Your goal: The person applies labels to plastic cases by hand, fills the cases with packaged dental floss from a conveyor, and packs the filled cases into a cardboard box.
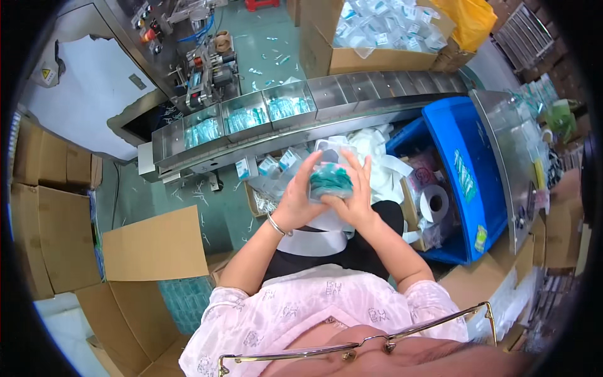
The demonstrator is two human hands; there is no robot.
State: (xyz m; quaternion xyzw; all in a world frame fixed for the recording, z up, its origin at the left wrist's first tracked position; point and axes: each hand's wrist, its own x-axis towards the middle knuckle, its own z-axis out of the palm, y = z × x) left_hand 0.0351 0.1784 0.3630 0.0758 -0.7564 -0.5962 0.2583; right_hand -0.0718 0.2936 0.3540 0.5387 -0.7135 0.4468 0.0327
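Observation:
Between my two hands is a clear plastic box (pixel 331 180) filled with small teal-green pieces. A clear flap or lid (pixel 328 151) stands up at its far side. My left hand (pixel 296 196) grips the box's left side, thumb and fingers curved round it. From the right, my right hand (pixel 359 198) closes on it, with fingers along the far edge and thumb at the near edge. The box is above my lap, apart from the conveyor. Just beyond it lie several clear packs with blue-and-white labels (pixel 269 166) and white cloth-like material (pixel 375 147).
A metal conveyor (pixel 339 94) with compartments crosses ahead; several hold teal pieces (pixel 245 118). At right stands a blue bin (pixel 468 188) beside a white roll (pixel 434 203). A carton of clear boxes (pixel 392 28) is behind the conveyor; an open carton (pixel 154 245) is at left.

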